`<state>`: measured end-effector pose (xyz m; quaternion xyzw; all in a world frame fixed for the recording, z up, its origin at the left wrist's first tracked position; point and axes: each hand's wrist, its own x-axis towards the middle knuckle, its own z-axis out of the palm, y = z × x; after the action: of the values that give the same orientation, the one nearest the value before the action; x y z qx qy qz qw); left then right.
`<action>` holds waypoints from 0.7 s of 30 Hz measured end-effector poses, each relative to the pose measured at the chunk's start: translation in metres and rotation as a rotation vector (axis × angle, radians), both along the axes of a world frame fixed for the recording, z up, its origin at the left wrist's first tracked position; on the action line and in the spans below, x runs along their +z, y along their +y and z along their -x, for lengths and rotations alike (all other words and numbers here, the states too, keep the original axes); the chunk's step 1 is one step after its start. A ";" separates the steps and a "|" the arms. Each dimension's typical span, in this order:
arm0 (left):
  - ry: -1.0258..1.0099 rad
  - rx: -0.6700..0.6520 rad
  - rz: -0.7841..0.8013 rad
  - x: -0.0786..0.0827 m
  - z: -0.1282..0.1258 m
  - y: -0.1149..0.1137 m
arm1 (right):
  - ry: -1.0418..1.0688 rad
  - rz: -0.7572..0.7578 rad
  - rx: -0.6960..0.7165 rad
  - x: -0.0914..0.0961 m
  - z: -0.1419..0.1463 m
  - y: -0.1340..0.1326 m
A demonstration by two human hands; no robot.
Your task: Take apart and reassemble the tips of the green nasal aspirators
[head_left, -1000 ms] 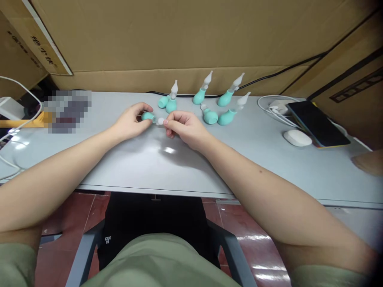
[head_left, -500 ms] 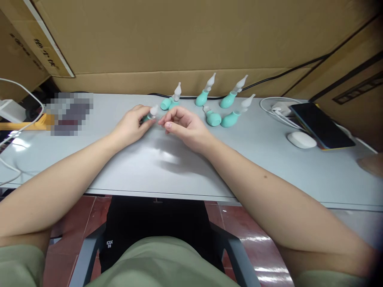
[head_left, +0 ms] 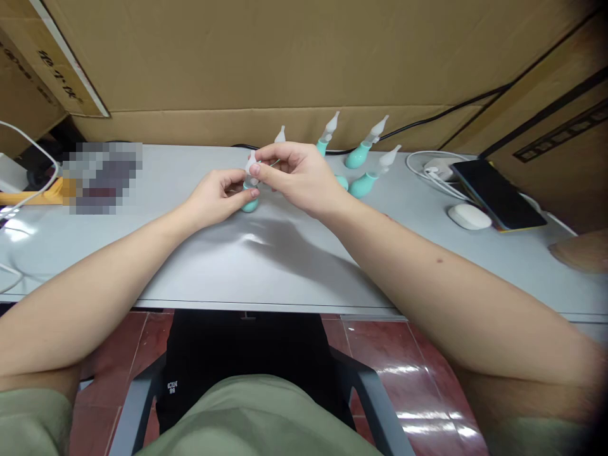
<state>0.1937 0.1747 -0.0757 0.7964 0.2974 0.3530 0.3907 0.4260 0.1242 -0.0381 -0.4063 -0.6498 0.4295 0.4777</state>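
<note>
Near the middle of the frame, the left hand [head_left: 213,197] held a teal bulb [head_left: 249,206] upright just over or on the desk [head_left: 199,278] (which of the two could not be told); its fingers were drawn in narrow around the bulb's neck. The right hand [head_left: 304,177] came in from the right — thumb and forefinger pinched on the white tip [head_left: 251,161] atop that bulb; its other fingers were curled loosely behind. Right of center, two tipped bulbs [head_left: 363,185] leaned toward the upper right; a third stood partly behind the right hand, and another white nozzle [head_left: 280,135] showed just above it. At the right lay a black phone [head_left: 498,193] — a rounded white case [head_left: 469,216] near it.
</note>
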 end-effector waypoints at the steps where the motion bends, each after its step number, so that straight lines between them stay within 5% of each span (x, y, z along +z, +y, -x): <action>1: 0.009 -0.021 -0.011 0.001 0.000 -0.001 | -0.003 -0.043 -0.007 0.000 0.001 0.001; 8: -0.110 -0.053 0.025 0.001 -0.006 -0.006 | 0.031 -0.189 -0.047 -0.016 0.009 0.006; 21: -0.221 -0.103 0.100 -0.017 -0.003 0.005 | 0.097 -0.219 -0.130 -0.033 0.016 0.012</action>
<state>0.1970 0.1801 -0.0926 0.7465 0.2285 0.4028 0.4778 0.4096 0.1364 -0.0715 -0.3715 -0.6413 0.3434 0.5769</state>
